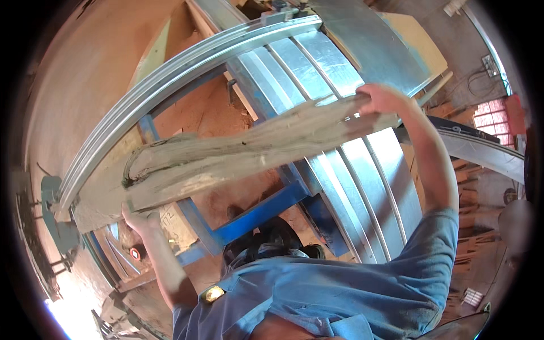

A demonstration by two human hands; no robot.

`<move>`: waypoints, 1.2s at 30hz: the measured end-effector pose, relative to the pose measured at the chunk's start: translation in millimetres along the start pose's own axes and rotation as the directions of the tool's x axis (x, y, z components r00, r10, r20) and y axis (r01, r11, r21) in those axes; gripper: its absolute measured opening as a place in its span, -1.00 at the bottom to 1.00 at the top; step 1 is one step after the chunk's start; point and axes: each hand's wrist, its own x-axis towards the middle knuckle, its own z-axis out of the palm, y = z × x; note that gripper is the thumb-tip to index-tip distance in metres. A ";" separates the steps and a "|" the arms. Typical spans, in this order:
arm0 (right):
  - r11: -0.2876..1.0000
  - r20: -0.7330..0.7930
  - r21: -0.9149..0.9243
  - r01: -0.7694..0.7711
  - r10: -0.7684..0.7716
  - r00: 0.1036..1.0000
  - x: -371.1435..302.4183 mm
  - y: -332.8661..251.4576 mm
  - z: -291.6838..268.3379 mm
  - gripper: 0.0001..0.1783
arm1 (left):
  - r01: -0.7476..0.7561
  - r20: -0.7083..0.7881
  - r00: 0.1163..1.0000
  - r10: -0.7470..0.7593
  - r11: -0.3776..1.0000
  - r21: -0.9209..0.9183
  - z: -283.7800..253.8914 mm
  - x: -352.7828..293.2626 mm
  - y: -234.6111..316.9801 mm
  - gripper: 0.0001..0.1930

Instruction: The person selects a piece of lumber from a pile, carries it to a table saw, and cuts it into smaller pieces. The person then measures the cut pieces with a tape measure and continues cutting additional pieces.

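I see left hand (pixel 141 221) and right hand (pixel 386 99) grasping long brown wooden plank (pixel 243 152); pale panel (pixel 179 233), dark-inscribed, partly hidden.

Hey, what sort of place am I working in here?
Probably a woodworking shop: there's a rough wooden board over a grooved metal machine table, and what look like wood offcuts at right.

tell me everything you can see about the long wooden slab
The long wooden slab is rough and grey-brown, with streaky grain, uneven edges and a dark, jagged split or seam toward its broader left end. Small bright spots near its right end may be holes. It slants up to the right, partly over the grooved metal table; whether it rests there is unclear. The left hand holds its near edge, the right hand its right end.
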 end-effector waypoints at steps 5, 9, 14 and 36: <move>0.977 -0.463 -0.192 -0.095 -0.005 0.886 51.5 16.7 -10.2 -0.33 | 0.106 0.069 0.942 -0.328 0.485 0.868 -38.0 50.5 47.5 -0.44; 0.995 -0.672 0.094 0.031 0.040 0.740 60.0 -35.5 7.8 -0.44 | -0.059 0.127 0.976 -0.174 0.351 0.934 -57.7 64.5 168.0 -0.41; 0.697 -0.378 0.673 0.247 0.037 0.925 -1.0 -182.6 131.2 -0.56 | -0.383 0.369 0.922 0.114 0.143 0.913 -169.1 134.1 128.1 -0.35; -0.755 0.076 0.655 -0.002 0.063 0.995 111.6 -399.9 201.8 -0.36 | -0.314 0.300 0.878 0.372 -0.025 0.949 -120.6 191.7 111.9 -0.39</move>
